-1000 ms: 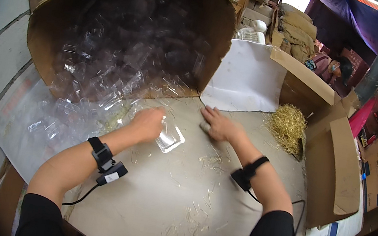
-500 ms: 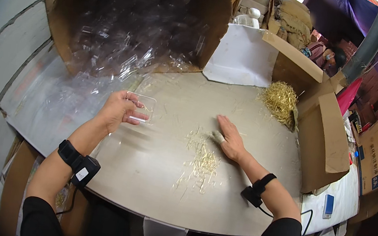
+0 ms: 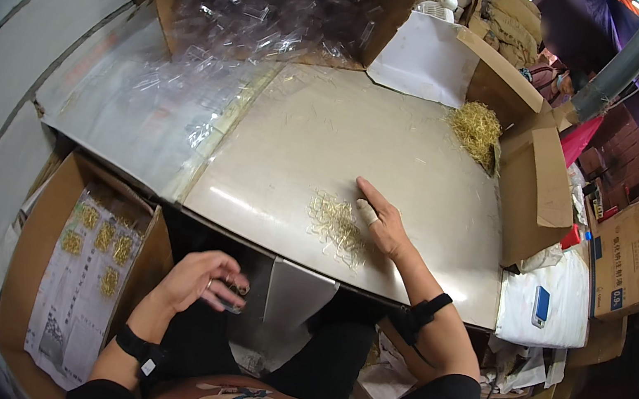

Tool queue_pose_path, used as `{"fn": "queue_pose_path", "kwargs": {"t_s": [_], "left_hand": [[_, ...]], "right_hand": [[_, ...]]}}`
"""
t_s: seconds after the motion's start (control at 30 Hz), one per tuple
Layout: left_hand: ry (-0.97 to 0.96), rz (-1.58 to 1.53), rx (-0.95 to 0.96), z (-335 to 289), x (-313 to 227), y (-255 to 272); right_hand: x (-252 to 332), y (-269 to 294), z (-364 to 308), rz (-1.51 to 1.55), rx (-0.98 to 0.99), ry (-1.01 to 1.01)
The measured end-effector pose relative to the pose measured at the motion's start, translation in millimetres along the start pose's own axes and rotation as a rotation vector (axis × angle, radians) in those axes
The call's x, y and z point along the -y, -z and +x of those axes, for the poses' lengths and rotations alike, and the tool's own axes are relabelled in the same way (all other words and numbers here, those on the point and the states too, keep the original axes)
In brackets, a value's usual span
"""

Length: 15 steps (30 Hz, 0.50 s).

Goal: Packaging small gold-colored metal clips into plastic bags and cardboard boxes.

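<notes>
My left hand (image 3: 208, 280) is below the table's front edge, over my lap. Its fingers are curled round a small clear plastic box (image 3: 234, 306), which they mostly hide. On the table (image 3: 277, 151) my right hand (image 3: 384, 225) lies with fingers stretched out, a pale covering on one digit. Just left of it is a loose, spread heap of thin gold-coloured metal pieces (image 3: 336, 229). A larger gold heap (image 3: 476, 132) sits at the far right of the table, against cardboard.
At the back left a big cardboard box (image 3: 168, 4) spills clear plastic boxes (image 3: 255, 22). Low on the left, an open carton (image 3: 20, 294) holds a printed sheet with several gold bunches. A blue device (image 3: 541, 306) lies at right. Another person (image 3: 552, 79) is in the background.
My left hand, with the clear box, has moved from above the table down to my lap. My right hand stays by the small heap, which looks more gathered. The view has tilted down.
</notes>
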<state>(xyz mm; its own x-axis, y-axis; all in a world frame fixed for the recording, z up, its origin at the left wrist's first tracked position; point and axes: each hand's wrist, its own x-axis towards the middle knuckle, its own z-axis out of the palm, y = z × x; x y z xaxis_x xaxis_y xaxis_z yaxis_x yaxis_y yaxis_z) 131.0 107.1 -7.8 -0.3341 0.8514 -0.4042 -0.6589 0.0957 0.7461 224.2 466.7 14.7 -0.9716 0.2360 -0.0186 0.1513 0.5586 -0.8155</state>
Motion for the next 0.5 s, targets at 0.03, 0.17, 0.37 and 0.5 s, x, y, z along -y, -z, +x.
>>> {"fn": "queue_pose_path", "kwargs": {"t_s": [0.03,0.17,0.37,0.5], "left_hand": [[0.069,0.058,-0.060,-7.1,22.6,11.1],[0.228,0.126,-0.124,-0.5,125.6,30.1],[0.262,-0.214,0.105,49.2,176.3,-14.1],[0.235,-0.240,0.084,45.9,178.0,-26.3]], "right_hand": [[-5.2,-0.3,-5.6,-0.140,-0.094,0.032],[32.7,-52.2,-2.7,-0.471,0.033,0.288],[54.4,-127.4,-52.8,-0.591,-0.219,0.229],[91.6,-139.1,-99.2,-0.646,-0.283,0.152]]}}
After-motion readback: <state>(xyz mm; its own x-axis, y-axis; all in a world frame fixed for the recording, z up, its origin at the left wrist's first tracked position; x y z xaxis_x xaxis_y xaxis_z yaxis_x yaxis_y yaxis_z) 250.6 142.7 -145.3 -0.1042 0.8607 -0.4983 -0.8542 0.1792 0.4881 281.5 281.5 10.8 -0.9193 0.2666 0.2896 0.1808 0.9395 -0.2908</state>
